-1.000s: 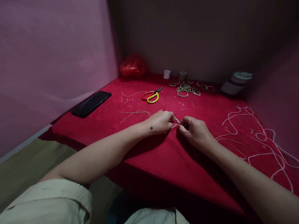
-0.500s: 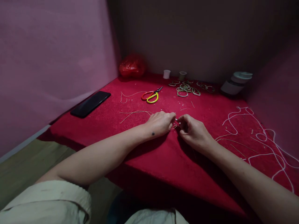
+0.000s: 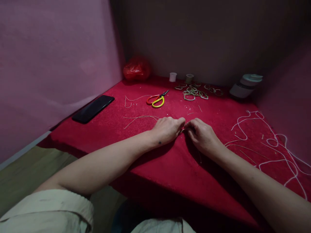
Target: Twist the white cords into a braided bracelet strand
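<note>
My left hand point(image 3: 168, 130) rests near the front of the red cloth, its fingers closed in a pinch on thin pale cord point(image 3: 141, 116), whose loose strands trail out to the left. Almost touching it, my right hand point(image 3: 203, 135) is closed too, thumb and forefinger pinched on the same cord work between the hands. A short bit of cord shows at the fingertips; its knot or loop is too small and covered to make out. Another thin end hangs below my right hand. Beyond my hands lie scissors point(image 3: 157, 99) with one red and one yellow handle.
Several braided cord bracelets point(image 3: 194, 93) lie behind, near two small cups or spools point(image 3: 173, 77). A red plastic bag point(image 3: 137, 68) sits at the back left, a black phone point(image 3: 93, 109) at left. White cord point(image 3: 277, 142) sprawls at right, below a lidded jar point(image 3: 245, 86).
My right hand has moved slightly left and its fingers have closed in toward my left fingertips. A thin cord end now shows below my right hand.
</note>
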Available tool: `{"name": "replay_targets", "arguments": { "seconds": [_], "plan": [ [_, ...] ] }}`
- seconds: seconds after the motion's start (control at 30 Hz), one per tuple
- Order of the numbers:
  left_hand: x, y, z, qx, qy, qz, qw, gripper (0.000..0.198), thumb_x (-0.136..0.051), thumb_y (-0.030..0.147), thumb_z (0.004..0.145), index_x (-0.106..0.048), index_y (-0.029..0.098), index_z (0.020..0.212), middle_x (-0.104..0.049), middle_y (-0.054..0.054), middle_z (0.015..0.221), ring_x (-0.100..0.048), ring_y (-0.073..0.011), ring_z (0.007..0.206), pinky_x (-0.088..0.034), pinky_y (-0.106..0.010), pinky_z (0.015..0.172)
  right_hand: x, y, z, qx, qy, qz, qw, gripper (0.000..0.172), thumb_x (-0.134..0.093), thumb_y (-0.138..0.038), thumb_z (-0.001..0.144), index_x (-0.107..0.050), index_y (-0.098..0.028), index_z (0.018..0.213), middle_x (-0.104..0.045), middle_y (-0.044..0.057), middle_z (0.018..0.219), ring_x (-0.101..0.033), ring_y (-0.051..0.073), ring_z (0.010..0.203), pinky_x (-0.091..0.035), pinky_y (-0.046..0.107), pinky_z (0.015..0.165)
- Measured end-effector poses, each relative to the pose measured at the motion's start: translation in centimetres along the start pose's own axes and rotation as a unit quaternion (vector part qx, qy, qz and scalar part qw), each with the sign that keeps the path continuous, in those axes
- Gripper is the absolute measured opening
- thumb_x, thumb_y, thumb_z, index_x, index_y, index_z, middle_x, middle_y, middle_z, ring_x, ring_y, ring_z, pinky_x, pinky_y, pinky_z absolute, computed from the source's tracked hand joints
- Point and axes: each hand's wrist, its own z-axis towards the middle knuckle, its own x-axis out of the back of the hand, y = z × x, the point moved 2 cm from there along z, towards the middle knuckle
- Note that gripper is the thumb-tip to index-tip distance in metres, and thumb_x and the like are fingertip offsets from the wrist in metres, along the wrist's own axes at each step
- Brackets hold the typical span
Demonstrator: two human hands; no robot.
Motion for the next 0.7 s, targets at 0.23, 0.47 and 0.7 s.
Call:
{"name": "replay_targets", "arguments": {
  "seconds": [0.23, 0.47, 0.7],
  "plan": [
    [-0.4, 0.0, 0.3, 0.002, 0.008, -0.011, 1.000, 0.022, -0.042, 0.031, 0.085, -0.057, 0.022, 0.099, -0.064, -0.005, 0.071, -0.058, -0.0189, 0.063, -0.041, -0.029, 0.056, -0.2, 0.2, 0.0, 0.032, 0.018, 0.013, 0.999, 0.006, -0.044, -0.014, 0.076, -0.048, -0.018, 0.073, -0.053, 0.005, 0.073, -0.049, 0.016, 0.064, -0.038, 0.027, 0.061],
    [-0.9, -0.2, 0.7, 0.009, 0.013, -0.041, 0.999, 0.023, -0.041, 0.031, 0.086, -0.057, 0.020, 0.097, -0.065, -0.007, 0.077, -0.060, -0.0185, 0.067, -0.043, -0.030, 0.059, -0.5, 0.3, 0.0, -0.001, 0.044, 0.059, 0.997, 0.004, -0.046, -0.015, 0.075, -0.049, -0.018, 0.077, -0.057, 0.004, 0.071, -0.051, 0.016, 0.062, -0.038, 0.027, 0.058],
    [-1.1, -0.2, 1.1, 0.025, 0.004, -0.030, 0.999, 0.027, -0.039, 0.035, 0.087, -0.059, 0.019, 0.094, -0.065, -0.008, 0.077, -0.061, -0.0193, 0.069, -0.044, -0.031, 0.061, -0.6, 0.4, 0.0, 0.033, 0.067, 0.075, 0.994, 0.006, -0.049, -0.014, 0.078, -0.055, -0.017, 0.078, -0.060, 0.005, 0.073, -0.054, 0.016, 0.064, -0.040, 0.026, 0.060]
  ]
}}
